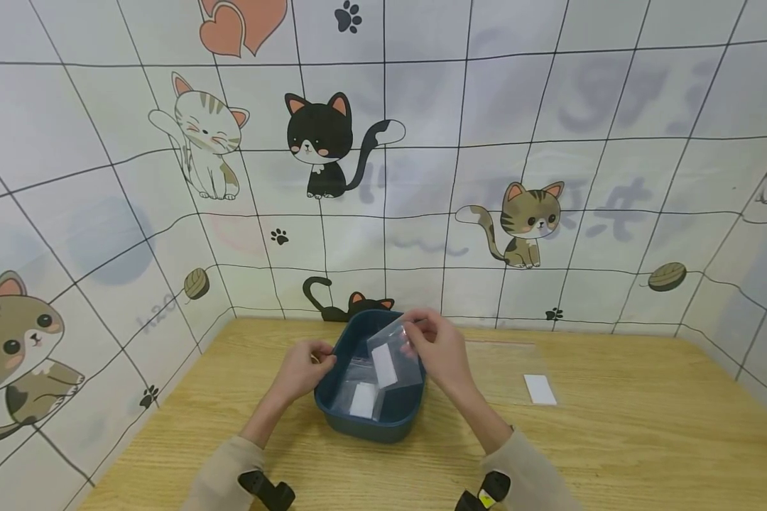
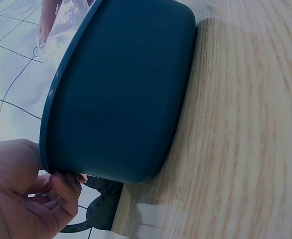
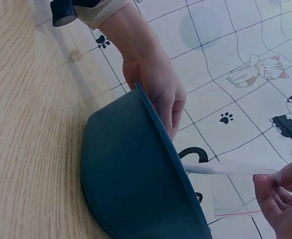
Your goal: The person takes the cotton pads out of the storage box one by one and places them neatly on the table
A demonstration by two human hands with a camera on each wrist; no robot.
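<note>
A dark blue plastic basin (image 1: 373, 430) stands on the table near the wall. My left hand (image 1: 303, 370) holds its left rim between thumb and fingers, as the left wrist view also shows. Over the basin's opening, my right hand (image 1: 442, 351) pinches a clear zip bag (image 1: 409, 369) by its upper corner. Inside that bag is a white card (image 1: 384, 365). The bag hangs tilted, seen edge-on as a thin clear sheet (image 3: 230, 168) in the right wrist view. Another clear bag with a white card (image 1: 363, 400) lies in the basin.
To the right of the basin, a larger clear zip bag (image 1: 498, 369) with a red seal line lies flat on the wooden table (image 1: 645, 426). It has a white card (image 1: 540, 389) at its right end. A cat-print sheet (image 1: 422, 248) rises behind the table.
</note>
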